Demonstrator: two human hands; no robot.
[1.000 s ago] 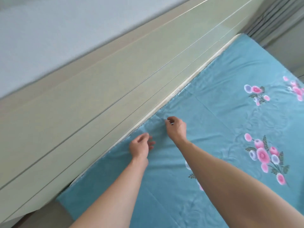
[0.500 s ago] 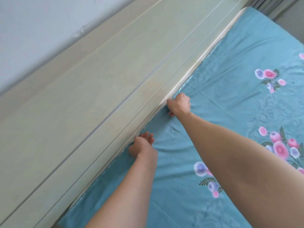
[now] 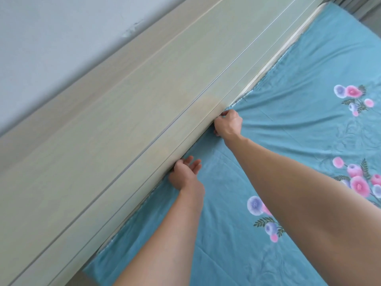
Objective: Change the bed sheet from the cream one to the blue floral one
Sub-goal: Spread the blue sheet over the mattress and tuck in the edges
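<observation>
The blue floral sheet (image 3: 288, 141) lies spread over the mattress, its top edge running along the pale wooden headboard (image 3: 144, 112). My right hand (image 3: 227, 123) has curled fingers gripping the sheet's edge at the gap by the headboard, and creases fan out from it. My left hand (image 3: 185, 174) sits lower along the same edge with fingers mostly straight, pressing the sheet edge down beside the headboard. A strip of cream mattress edge (image 3: 268, 65) shows further up, beyond my right hand. No cream sheet is in view.
A grey-white wall (image 3: 51, 38) rises behind the headboard. At the top right corner a bit of curtain or floor (image 3: 369, 7) shows beyond the bed.
Both hands have moved from the sheet's flat surface up to the headboard gap. The right hand went further along the edge, and the left hand's fingers have spread more open.
</observation>
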